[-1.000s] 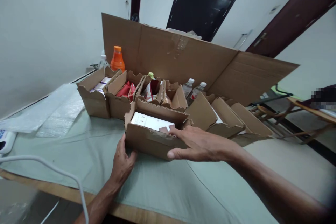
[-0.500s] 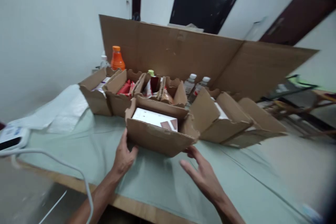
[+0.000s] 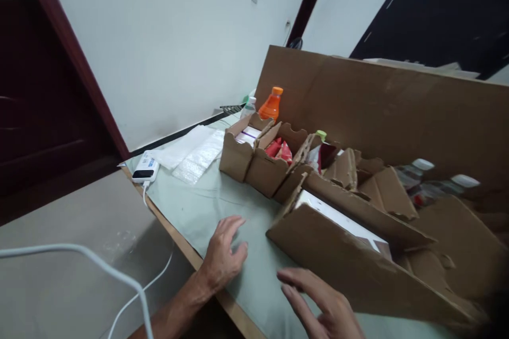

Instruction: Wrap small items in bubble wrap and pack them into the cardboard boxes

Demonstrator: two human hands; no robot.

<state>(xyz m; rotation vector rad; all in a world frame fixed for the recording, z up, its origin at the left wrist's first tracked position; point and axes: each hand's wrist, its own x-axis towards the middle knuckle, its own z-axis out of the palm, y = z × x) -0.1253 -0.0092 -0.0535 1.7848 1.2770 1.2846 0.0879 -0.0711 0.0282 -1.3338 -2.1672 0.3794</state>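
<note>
My left hand (image 3: pixel 225 254) hovers over the near part of the table, fingers apart and holding nothing. It is to the left of a cardboard box (image 3: pixel 342 259) that stands in front of the others with a white carton (image 3: pixel 334 217) inside. In front of that box is my right hand (image 3: pixel 318 302), its thumb and fingers apart with nothing between them. Whether it touches the cardboard I cannot tell. Behind stand several more cardboard boxes (image 3: pixel 234 159), one with red packets (image 3: pixel 280 149) and another with a white and purple carton (image 3: pixel 248 136).
An orange bottle (image 3: pixel 271 105) and clear bottles (image 3: pixel 417 169) stand behind the boxes, before a tall cardboard panel (image 3: pixel 338 90). Plastic bags (image 3: pixel 196 153) and a white power bank (image 3: pixel 146 167) lie at the table's left. A white cable (image 3: pixel 99 270) crosses the lower left.
My view has swung left, so the boxes appear further right. Both hands are now off the front box's sides; the left has come away from its left end.
</note>
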